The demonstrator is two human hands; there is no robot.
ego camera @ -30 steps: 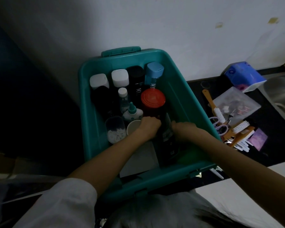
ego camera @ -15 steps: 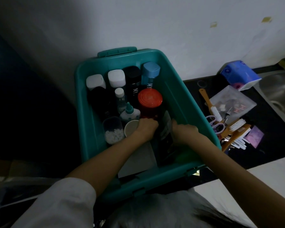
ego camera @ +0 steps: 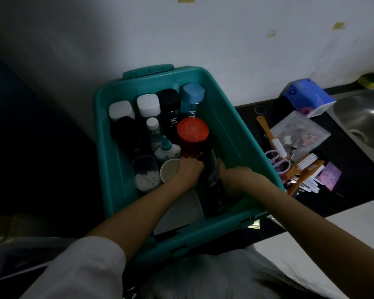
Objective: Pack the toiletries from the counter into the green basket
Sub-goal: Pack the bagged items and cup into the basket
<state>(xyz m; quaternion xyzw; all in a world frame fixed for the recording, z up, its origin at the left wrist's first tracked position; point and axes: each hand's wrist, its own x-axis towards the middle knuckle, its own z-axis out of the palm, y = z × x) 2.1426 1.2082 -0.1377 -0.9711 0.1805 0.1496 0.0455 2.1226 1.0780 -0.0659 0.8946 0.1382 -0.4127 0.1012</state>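
While your left hand point(ego camera: 188, 172) and right hand point(ego camera: 235, 176) clasp the dark bottle point(ego camera: 213, 184), stand it snugly beside the red-lidded jar point(ego camera: 192, 129).

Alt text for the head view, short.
The left hand and right hand hold a dark bottle inside a green basket of upright bottles and a red-lidded jar. Scissors, brushes and a tissue pack lie on the counter beside it.

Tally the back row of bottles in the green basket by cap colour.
White cap: 2
Black cap: 1
Blue cap: 1
Total: 4
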